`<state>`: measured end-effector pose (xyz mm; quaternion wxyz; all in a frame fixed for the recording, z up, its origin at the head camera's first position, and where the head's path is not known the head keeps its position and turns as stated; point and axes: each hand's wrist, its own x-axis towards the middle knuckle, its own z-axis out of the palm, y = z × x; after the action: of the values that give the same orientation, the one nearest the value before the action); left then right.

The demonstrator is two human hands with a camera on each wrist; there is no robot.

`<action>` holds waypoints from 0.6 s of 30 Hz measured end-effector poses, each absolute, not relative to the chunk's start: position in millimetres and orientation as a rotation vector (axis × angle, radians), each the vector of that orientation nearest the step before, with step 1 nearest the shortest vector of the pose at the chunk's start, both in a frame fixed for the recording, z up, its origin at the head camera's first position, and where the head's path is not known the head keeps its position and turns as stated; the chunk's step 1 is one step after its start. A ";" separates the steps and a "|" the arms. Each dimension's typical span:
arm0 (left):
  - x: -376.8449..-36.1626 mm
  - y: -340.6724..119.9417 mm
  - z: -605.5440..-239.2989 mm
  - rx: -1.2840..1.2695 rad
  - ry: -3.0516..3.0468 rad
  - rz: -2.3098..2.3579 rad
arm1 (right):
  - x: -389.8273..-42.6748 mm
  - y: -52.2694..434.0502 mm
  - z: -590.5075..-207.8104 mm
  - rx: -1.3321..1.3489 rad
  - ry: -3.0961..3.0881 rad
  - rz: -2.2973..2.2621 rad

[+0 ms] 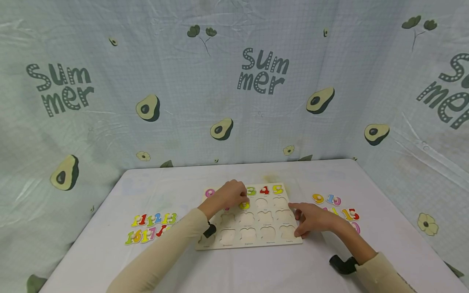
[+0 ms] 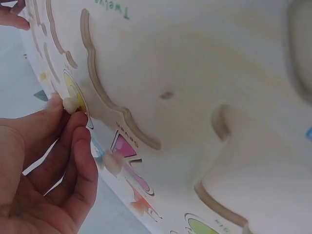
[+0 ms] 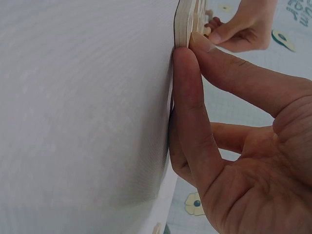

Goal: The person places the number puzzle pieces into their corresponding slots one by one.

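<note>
A pale wooden number puzzle board (image 1: 257,236) lies on the table, its upper recesses holding coloured number pieces. By its small knob, my left hand (image 1: 229,197) pinches a yellow number piece (image 1: 244,206), which looks like an 8. The left wrist view shows thumb and fingertips on that knob (image 2: 71,105), with the piece at its recess. Beside it a pink seven (image 2: 126,146) sits in the board. My right hand (image 1: 313,219) holds the board's right edge; in the right wrist view, fingertips (image 3: 186,61) meet the board's side (image 3: 183,29) and corner.
Loose number pieces (image 1: 150,228), among them 11, 12, 13, 16 and 17, lie left of the board. More loose pieces (image 1: 350,214), including 9, 10 and 15, lie to the right, partly behind the right arm. A patterned cloth (image 1: 176,101) hangs behind the white table (image 1: 110,252).
</note>
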<state>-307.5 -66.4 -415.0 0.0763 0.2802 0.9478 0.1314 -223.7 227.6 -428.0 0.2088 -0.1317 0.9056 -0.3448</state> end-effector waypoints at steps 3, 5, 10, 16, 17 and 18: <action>-307.5 -67.0 -414.2 0.854 2.841 0.383 | -224.0 226.9 -427.8 -0.363 2.524 -0.954; -306.8 -67.4 -413.5 0.863 2.836 0.372 | -224.1 226.8 -427.7 -0.360 2.524 -0.950; -304.1 -69.7 -412.8 0.865 2.821 0.395 | -224.0 227.4 -427.4 -0.353 2.517 -0.961; -299.4 -76.2 -412.1 0.830 2.854 0.489 | -224.2 228.0 -427.2 -0.363 2.513 -0.964; -298.2 -77.6 -411.7 0.826 2.861 0.509 | -224.1 228.0 -427.2 -0.364 2.512 -0.965; -297.0 -79.1 -411.2 0.824 2.865 0.532 | -224.1 228.1 -427.1 -0.367 2.511 -0.967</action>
<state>-297.0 -79.1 -411.2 0.0564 0.2718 0.9446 0.1754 -224.1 228.1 -427.1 0.2114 -0.1321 0.9038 -0.3479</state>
